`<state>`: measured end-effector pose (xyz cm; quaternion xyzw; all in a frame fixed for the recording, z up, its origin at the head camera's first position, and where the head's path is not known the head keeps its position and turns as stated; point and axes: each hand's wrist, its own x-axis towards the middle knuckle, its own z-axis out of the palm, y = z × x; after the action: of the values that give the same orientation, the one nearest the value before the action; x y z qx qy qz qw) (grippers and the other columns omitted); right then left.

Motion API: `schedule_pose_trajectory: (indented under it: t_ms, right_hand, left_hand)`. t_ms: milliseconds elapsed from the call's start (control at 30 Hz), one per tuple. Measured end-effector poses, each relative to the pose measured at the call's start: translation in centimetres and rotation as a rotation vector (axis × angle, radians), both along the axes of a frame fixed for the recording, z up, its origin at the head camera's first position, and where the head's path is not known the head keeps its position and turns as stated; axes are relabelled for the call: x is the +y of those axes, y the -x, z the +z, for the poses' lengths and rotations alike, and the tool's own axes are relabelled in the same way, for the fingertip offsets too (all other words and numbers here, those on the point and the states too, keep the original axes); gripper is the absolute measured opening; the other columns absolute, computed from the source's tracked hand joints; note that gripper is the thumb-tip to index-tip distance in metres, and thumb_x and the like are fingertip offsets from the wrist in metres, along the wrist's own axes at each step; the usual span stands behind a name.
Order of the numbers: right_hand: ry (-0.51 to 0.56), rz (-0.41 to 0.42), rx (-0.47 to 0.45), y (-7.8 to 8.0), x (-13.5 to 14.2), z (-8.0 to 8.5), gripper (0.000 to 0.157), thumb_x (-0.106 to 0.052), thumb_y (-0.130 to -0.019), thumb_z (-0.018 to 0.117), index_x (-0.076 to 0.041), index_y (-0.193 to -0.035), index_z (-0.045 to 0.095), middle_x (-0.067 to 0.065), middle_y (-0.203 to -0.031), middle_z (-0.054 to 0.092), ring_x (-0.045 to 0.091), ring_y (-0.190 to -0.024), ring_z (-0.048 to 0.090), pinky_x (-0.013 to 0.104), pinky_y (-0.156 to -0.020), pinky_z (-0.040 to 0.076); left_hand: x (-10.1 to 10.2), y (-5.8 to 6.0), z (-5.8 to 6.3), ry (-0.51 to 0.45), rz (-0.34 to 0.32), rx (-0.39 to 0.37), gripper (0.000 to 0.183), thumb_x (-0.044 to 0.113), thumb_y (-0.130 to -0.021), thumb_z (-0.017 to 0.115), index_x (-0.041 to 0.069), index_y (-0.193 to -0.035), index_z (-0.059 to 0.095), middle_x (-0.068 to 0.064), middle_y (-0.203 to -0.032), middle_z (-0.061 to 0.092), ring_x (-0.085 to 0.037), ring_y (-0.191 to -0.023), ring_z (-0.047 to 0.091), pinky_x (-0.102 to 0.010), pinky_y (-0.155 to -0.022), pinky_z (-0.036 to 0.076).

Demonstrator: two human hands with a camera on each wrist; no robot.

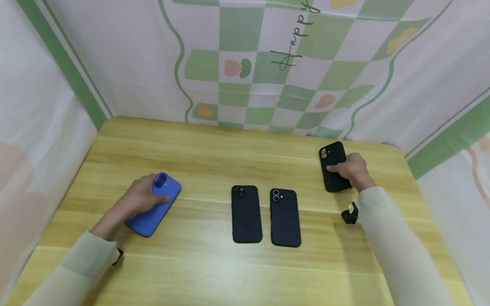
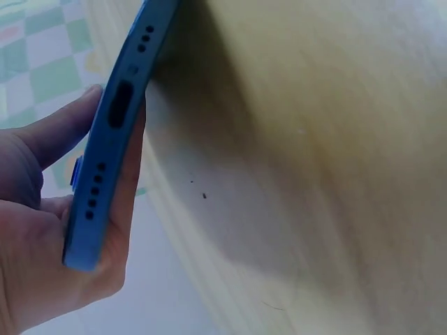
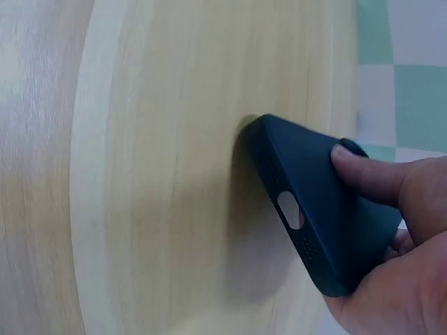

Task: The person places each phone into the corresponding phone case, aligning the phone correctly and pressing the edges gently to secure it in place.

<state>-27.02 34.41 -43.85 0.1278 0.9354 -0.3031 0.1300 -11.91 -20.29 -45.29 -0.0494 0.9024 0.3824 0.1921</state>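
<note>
On the left of the table, my left hand (image 1: 141, 196) grips a blue phone (image 1: 155, 219) by its long edges, camera end toward the back. In the left wrist view the phone's bottom edge (image 2: 105, 164) faces the camera, and it is raised off the wood between thumb and fingers. My right hand (image 1: 354, 170) holds a black phone case (image 1: 333, 155) at the back right, thumb across its back. Wood colour shows through its camera holes, and the right wrist view shows light through the port cutout in the case (image 3: 328, 209). It is tilted, its lower corner near the table.
Two black phones or cased phones lie side by side mid-table, backs up: the left one (image 1: 247, 218) with a dark camera, the right one (image 1: 287, 222) with silver-ringed lenses. The wooden table (image 1: 213, 284) meets a checked cloth (image 1: 269, 95) at its back edge.
</note>
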Motion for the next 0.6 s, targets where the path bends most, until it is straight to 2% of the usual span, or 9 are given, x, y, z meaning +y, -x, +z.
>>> schedule_pose_trajectory:
  t_ms: [100,167,200,300,333,433,533,600]
  right_hand:
    - [0.033,0.019,0.000,-0.1,-0.1,0.4,0.044,-0.020,-0.101,0.072,-0.011,-0.076,0.037,0.004,-0.079,0.038,0.021,-0.068,0.040,0.037,-0.069,0.043]
    - [0.051,0.033,0.002,-0.3,-0.1,0.6,0.037,-0.017,-0.103,0.069,-0.009,-0.080,0.042,0.008,-0.089,0.045,0.023,-0.075,0.047,0.038,-0.071,0.046]
    - [0.066,0.038,0.003,-0.4,0.0,0.7,0.036,-0.016,-0.103,0.068,-0.008,-0.079,0.042,0.008,-0.088,0.045,0.023,-0.074,0.047,0.038,-0.071,0.046]
    - [0.117,0.042,-0.009,-0.5,0.0,0.9,0.042,-0.014,-0.105,0.065,-0.010,-0.074,0.036,0.006,-0.080,0.045,0.021,-0.068,0.046,0.036,-0.067,0.045]
    - [0.140,0.043,-0.012,-0.5,0.0,1.0,0.040,-0.013,-0.105,0.065,-0.008,-0.075,0.038,0.006,-0.082,0.050,0.019,-0.070,0.050,0.035,-0.068,0.048]
    - [0.210,0.030,-0.012,-0.6,-0.1,1.3,0.035,-0.011,-0.105,0.064,-0.003,-0.077,0.045,0.009,-0.085,0.059,0.013,-0.069,0.058,0.028,-0.066,0.054]
    - [0.272,0.037,-0.008,-0.8,-0.8,1.8,0.022,-0.009,-0.106,0.062,0.008,-0.092,0.058,0.017,-0.102,0.067,0.010,-0.076,0.066,0.025,-0.068,0.060]
    - [0.306,0.051,-0.006,-1.0,-1.6,2.2,0.022,-0.009,-0.107,0.060,0.013,-0.104,0.062,0.021,-0.109,0.068,0.010,-0.079,0.068,0.025,-0.070,0.061]
  left_hand:
    - [-0.1,0.1,-0.1,-0.037,0.014,0.005,0.065,0.013,-0.103,0.070,-0.015,-0.152,0.037,-0.039,-0.150,0.048,-0.051,-0.136,0.051,-0.064,-0.110,0.047]
    - [0.0,0.1,0.0,-0.056,0.027,0.004,0.063,0.013,-0.104,0.068,-0.014,-0.152,0.038,-0.038,-0.150,0.048,-0.050,-0.135,0.051,-0.063,-0.111,0.046]
    - [0.1,0.2,0.1,-0.069,0.039,-0.001,0.062,0.013,-0.105,0.067,-0.014,-0.152,0.038,-0.037,-0.151,0.048,-0.049,-0.136,0.050,-0.063,-0.112,0.045]
    - [0.2,0.2,0.4,-0.120,0.075,-0.024,0.069,0.015,-0.107,0.064,-0.013,-0.158,0.027,-0.037,-0.159,0.038,-0.050,-0.147,0.039,-0.064,-0.120,0.036]
    - [0.3,0.3,0.5,-0.146,0.090,-0.029,0.071,0.015,-0.108,0.062,-0.013,-0.160,0.023,-0.036,-0.162,0.034,-0.050,-0.150,0.034,-0.064,-0.123,0.032]
    - [0.6,0.5,0.7,-0.263,0.143,-0.036,0.072,0.013,-0.109,0.059,-0.010,-0.163,0.018,-0.033,-0.165,0.031,-0.048,-0.153,0.029,-0.064,-0.126,0.026]
    - [1.1,0.6,0.7,-0.411,0.190,-0.038,0.065,0.012,-0.110,0.056,-0.007,-0.163,0.022,-0.031,-0.162,0.037,-0.045,-0.149,0.037,-0.062,-0.124,0.031]
    - [1.5,0.8,0.7,-0.510,0.220,-0.049,0.062,0.012,-0.111,0.054,-0.005,-0.163,0.024,-0.030,-0.159,0.041,-0.043,-0.145,0.042,-0.061,-0.123,0.035]
